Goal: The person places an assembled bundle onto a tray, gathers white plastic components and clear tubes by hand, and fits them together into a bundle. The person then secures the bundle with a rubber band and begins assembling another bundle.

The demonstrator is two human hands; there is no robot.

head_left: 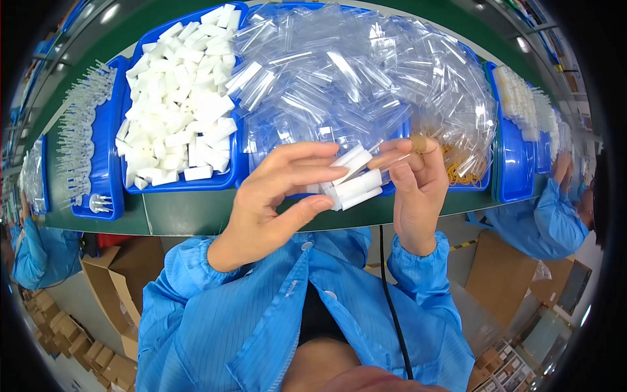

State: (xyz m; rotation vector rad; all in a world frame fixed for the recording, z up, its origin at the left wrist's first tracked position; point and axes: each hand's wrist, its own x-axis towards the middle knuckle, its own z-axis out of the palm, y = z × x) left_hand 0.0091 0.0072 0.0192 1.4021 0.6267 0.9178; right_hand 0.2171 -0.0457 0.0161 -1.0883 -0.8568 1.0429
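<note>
Far left of the left grip, a blue tray (104,160) holds a row of thin pale sticks (77,130) with their ends fanned outward. Nearer, just beyond the left grip and to its left, a second tray (219,181) is heaped with loose white blocks (179,98). It sits so close on the green worktop (176,217), presumably, to spare the arm a long reach.

The left grip (261,193) pinches a small bundle of white pieces (358,187) between thumb and fingers. The bundle lies between the two grips, in front of the clear plastic sleeves (326,78) piled beyond them. It is probably held by one end so that the other stays free for the right side. The pieces look smooth, matt and bright white, short and straight-edged, not quite lined up, with something clear around their lower end.

The right grip (421,189) is just beside the bundle, one finger reaching toward it and the thumb set apart; whether it pinches anything I cannot tell. A tan cover (417,144) wraps one finger. To its right lie yellow rubber bands (465,173), likely put there for easy picking.
</note>
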